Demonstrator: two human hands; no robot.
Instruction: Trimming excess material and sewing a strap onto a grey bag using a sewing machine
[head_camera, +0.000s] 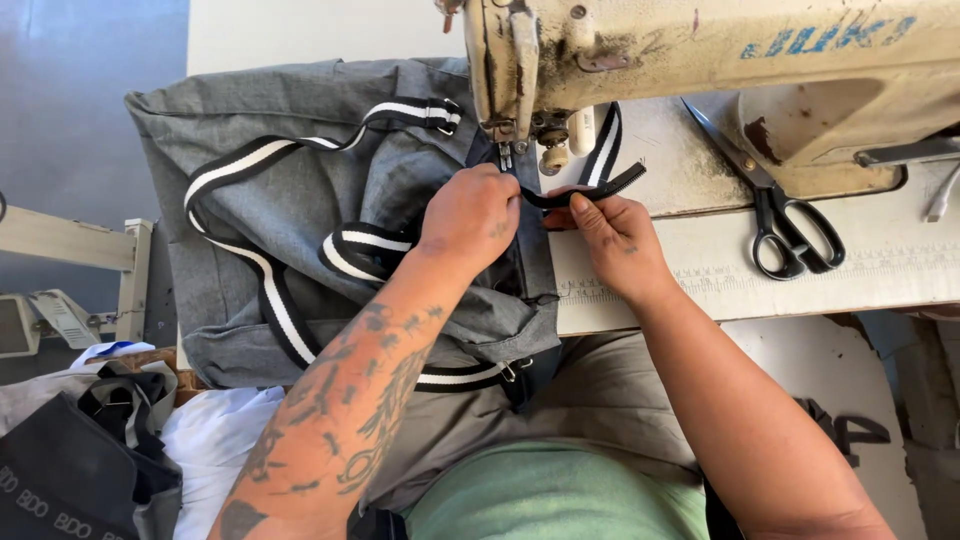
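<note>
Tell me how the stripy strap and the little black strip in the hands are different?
The striped strap is wide, black and white, and loops long across the grey bag; the black strip is narrow, plain and short. The strap lies loose; the strip is pinched by the left hand and right hand. Both are flat.

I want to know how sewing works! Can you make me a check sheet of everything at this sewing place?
Surface: pale sewing table, worn, with a ruler strip.
Job's things: grey bag with black-and-white straps under the cream sewing machine; black zipper strip.
Clutter: black scissors on the table.
Hands: left hand presses the bag; right hand pinches the zipper strip.
Cables: nothing seen.
Surroundings: dark bags and white cloth lower left.
</note>
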